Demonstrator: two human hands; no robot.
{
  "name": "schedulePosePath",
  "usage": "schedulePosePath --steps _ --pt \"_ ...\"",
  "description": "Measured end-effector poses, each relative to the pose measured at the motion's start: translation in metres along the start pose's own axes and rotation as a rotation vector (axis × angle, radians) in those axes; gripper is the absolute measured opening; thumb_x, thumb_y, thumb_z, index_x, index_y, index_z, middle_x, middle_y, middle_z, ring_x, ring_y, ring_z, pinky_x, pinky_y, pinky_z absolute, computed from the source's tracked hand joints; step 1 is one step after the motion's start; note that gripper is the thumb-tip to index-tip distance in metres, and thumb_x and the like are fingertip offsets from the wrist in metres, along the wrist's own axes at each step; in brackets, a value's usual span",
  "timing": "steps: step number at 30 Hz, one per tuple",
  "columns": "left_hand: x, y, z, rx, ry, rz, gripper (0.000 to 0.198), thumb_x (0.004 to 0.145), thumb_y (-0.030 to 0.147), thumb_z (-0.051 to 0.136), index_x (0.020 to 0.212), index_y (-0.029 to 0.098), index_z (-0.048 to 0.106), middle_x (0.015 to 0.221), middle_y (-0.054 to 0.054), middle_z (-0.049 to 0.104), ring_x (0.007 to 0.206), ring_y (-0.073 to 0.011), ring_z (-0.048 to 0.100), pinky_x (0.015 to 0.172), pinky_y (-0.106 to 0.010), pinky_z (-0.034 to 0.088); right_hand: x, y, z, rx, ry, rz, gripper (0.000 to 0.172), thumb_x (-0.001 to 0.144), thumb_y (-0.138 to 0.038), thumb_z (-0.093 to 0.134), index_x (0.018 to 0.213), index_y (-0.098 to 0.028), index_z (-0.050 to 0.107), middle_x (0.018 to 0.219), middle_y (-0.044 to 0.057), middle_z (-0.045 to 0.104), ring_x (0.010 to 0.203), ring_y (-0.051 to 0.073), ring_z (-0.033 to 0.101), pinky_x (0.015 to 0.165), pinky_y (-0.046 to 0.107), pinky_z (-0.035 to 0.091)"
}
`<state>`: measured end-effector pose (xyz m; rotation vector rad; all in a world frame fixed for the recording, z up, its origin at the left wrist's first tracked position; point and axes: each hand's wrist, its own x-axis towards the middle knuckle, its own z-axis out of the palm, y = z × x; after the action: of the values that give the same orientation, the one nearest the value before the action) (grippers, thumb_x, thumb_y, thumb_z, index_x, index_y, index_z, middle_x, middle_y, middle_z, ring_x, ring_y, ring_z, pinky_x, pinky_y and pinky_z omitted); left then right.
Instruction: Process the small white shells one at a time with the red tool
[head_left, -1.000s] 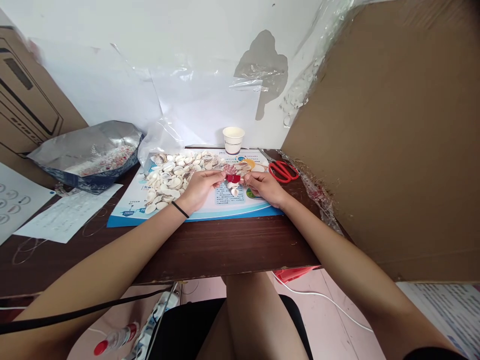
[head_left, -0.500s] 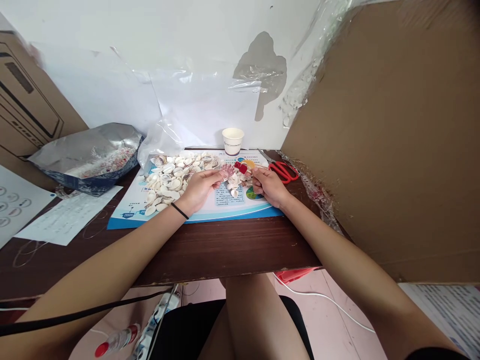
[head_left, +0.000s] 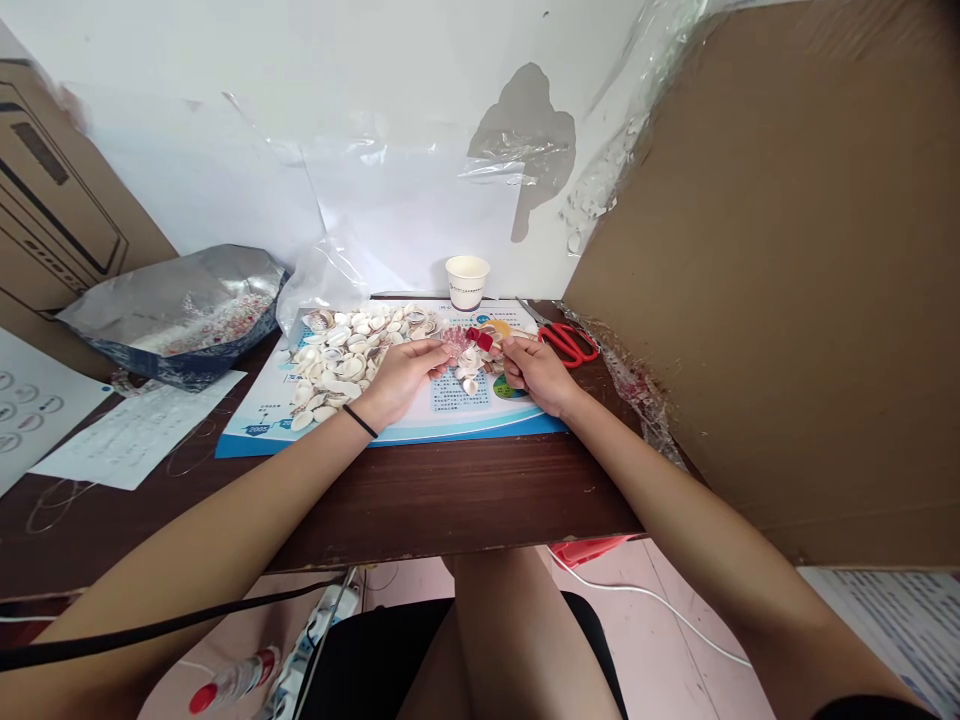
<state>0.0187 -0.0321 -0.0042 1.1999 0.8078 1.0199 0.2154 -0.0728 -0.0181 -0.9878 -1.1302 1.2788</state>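
Note:
My left hand (head_left: 409,375) is closed in a pinch at the edge of a clear pinkish piece (head_left: 456,340), which looks beaded or ribbed. My right hand (head_left: 536,370) is also closed, thumb against the bent fingers; what it grips is too small to make out. Between the hands are a dark red piece (head_left: 480,340) and a round yellow-orange piece (head_left: 498,328); whether they are held or lie on the shells is unclear. Small shells (head_left: 469,385) lie just below them. A larger pile of white shells (head_left: 341,362) spreads beside my left hand.
A printed sheet (head_left: 390,432) lies under the shells on the dark table (head_left: 450,500). Behind stands a paper cup (head_left: 466,285). Red-handled scissors (head_left: 570,345) lie right of my right hand. An open bag of beads (head_left: 180,320) sits left; a cardboard panel (head_left: 787,300) rises at right.
The red piece has shifted slightly between the fingers, and more of the clear pinkish piece shows. Both hands stay almost in place.

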Motion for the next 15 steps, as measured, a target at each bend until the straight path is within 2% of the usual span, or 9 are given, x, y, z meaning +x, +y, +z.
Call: schedulePosePath --steps 4,10,15 --pt "-0.0022 0.0030 0.0016 0.012 -0.005 -0.015 0.019 0.060 0.028 0.083 0.071 0.014 0.076 0.073 -0.005 0.069 0.073 -0.0140 0.058 0.071 -0.029 0.042 -0.0020 -0.0004 0.0016 -0.074 -0.027 -0.036 0.053 0.066 -0.068 0.074 0.068 -0.018 0.057 0.050 -0.009 0.035 0.045 0.004 0.029 0.041 0.020 0.023" --pt "-0.0027 0.0036 0.0022 0.003 0.011 -0.018 0.020 0.059 0.026 0.084 0.071 0.014 0.075 0.072 -0.005 0.068 0.072 -0.0137 0.058 0.071 -0.029 0.042 -0.0024 0.0006 0.0014 -0.151 -0.067 -0.069 0.053 0.070 -0.068 0.071 0.073 -0.017 0.061 0.057 -0.005 0.046 0.046 0.005 0.034 0.041 0.020 0.025" --pt "-0.0005 0.0007 0.0007 0.003 -0.008 -0.020 0.021 0.059 0.029 0.084 0.070 0.014 0.075 0.074 -0.006 0.069 0.074 -0.0145 0.059 0.071 -0.030 0.042 -0.0002 0.0006 0.0021 -0.087 0.061 -0.042 0.056 0.063 -0.070 0.074 0.069 -0.018 0.057 0.050 -0.009 0.034 0.043 0.004 0.029 0.039 0.020 0.023"
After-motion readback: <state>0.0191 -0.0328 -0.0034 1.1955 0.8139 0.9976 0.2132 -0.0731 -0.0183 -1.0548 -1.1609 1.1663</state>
